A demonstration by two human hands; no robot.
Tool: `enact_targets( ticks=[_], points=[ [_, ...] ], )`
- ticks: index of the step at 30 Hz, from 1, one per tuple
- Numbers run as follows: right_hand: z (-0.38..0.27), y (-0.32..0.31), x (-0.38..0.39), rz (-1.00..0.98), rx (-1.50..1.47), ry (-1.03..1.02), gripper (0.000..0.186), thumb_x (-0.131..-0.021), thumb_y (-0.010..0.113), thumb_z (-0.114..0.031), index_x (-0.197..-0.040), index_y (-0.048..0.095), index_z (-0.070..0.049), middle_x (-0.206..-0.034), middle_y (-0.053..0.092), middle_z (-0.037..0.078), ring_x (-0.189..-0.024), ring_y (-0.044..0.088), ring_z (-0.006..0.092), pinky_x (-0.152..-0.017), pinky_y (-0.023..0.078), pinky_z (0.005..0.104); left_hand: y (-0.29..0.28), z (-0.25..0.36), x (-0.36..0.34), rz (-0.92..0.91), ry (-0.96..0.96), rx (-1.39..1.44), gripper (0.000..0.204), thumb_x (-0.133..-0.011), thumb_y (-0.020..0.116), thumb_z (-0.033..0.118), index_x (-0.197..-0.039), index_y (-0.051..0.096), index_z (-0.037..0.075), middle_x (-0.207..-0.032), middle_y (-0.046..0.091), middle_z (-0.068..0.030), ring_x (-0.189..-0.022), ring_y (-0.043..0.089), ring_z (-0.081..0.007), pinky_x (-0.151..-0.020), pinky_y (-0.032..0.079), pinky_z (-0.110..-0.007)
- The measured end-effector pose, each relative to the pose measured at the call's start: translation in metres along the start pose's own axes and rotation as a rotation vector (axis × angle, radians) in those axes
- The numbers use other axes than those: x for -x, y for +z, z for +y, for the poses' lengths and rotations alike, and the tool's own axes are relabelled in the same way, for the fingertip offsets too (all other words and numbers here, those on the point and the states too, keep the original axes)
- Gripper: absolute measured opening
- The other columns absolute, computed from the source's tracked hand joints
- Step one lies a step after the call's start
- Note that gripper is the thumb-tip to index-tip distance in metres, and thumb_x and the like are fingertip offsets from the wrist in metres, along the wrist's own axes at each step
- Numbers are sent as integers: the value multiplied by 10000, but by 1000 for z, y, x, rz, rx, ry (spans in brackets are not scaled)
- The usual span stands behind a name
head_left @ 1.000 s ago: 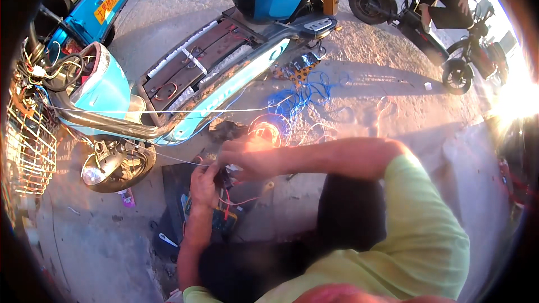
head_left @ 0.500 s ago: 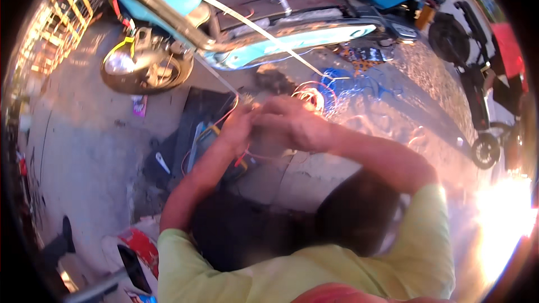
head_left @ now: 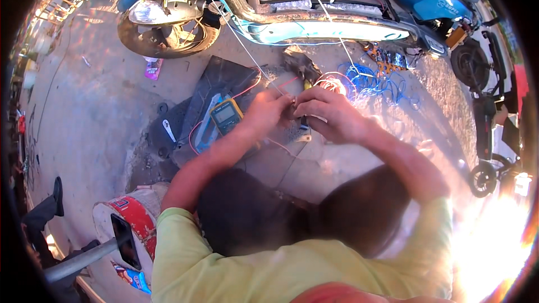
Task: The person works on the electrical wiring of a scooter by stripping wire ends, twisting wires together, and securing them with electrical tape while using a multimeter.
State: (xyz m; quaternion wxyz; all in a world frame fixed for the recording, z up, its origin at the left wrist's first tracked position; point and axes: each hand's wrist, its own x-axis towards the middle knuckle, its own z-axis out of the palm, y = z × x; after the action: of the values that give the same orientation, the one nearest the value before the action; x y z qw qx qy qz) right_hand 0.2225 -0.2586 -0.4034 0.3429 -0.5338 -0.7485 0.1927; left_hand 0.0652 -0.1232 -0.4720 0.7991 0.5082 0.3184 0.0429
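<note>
My left hand (head_left: 268, 113) is closed in a pinch on the end of a thin pale wire (head_left: 245, 49) that slants down from the blue scooter frame (head_left: 331, 34). Its fingertips meet those of my right hand (head_left: 332, 116), also pinched at the wire's end; the fingers hide the tip itself. Just left of my hands lies a yellow multimeter (head_left: 226, 115) with red leads, on a dark mat (head_left: 220, 81). Beyond my right hand sit a coil of reddish wire (head_left: 332, 84) and a loose tangle of blue wire (head_left: 375, 83).
A wheel (head_left: 168, 36) with a headlight lies at the far left. A phone (head_left: 126, 241) rests on a red and white drum (head_left: 112, 213) at lower left. A white-handled tool (head_left: 168, 131) lies on the mat's left part. More scooter parts stand at right.
The view has shifted, so the scene sits lower and farther right. My hands, earlier bunched together and blurred, are now slightly apart with fingertips meeting, and the multimeter shows more fully.
</note>
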Motion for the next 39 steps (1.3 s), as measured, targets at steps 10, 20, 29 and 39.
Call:
enact_targets(
  ticks=[10,20,29,39],
  points=[
    [0,-6,6,71,3,111,377,-828,656,76,-1167,591,-76,-1197,585,125,-1170,582,294,-983,488,406,0,11,3,111,120,-81,276,-1028,554,265,-951,614,8,-721,647,-59,-552,600,-133,-490,464,-261],
    [23,16,9,318,-967,620,358,-1048,516,-160,-1331,386,17,-1224,584,163,-1128,640,260,-969,559,429,-2,5,5,30,230,134,248,-1044,517,240,-1029,603,9,-757,641,-66,-608,603,-165,-559,496,-297],
    [28,18,24,386,-799,622,327,-1039,491,-144,-1311,361,-16,-1108,595,146,-1012,624,213,-868,549,371,5,8,-3,5,260,-188,229,-1010,584,234,-934,617,20,-715,634,-62,-589,598,-138,-553,499,-276],
    [32,16,10,381,-890,837,265,-950,488,-80,-1188,461,34,-1110,621,183,-921,690,226,-827,566,346,8,11,1,-111,353,-126,134,-989,588,141,-936,594,18,-690,614,-46,-569,571,-120,-529,461,-264]
  ],
)
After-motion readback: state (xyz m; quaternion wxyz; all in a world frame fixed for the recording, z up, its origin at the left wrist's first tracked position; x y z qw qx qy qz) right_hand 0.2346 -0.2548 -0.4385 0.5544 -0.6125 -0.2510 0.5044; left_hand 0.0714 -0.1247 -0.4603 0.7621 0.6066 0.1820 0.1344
